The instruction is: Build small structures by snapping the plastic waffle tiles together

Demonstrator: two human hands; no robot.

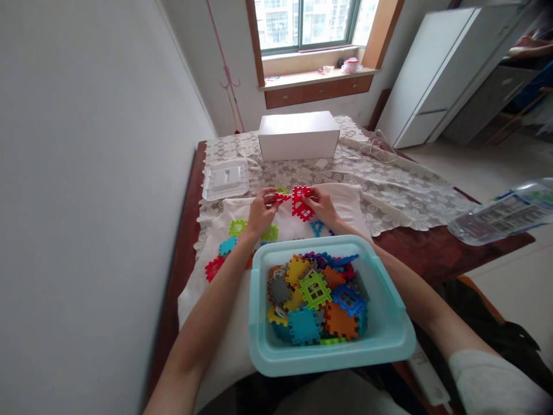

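Red plastic fills both grips: the left hand (261, 212) pinches a small toothed piece (284, 197), fingers covering much of its outline, while the right hand (325, 208) holds a larger latticed shape (296, 202), whether one piece or two I cannot tell. A gap parts them above the white cloth (349, 199) draped on the surface (184, 230). Mostly hidden behind the left fingers is a lime-green tile (281, 189); near the right hand lies a blue triangular frame (317, 228). Beside that, a dark scrap (332, 233) is too covered by the aqua bin (332, 364) to identify. Inside the bin, interlocking tiles (315, 291) overlap, burying the lower ones. At right, a clear plastic bottle (469, 229) runs out of view, the printing on its label (496, 216) too blurred to read.
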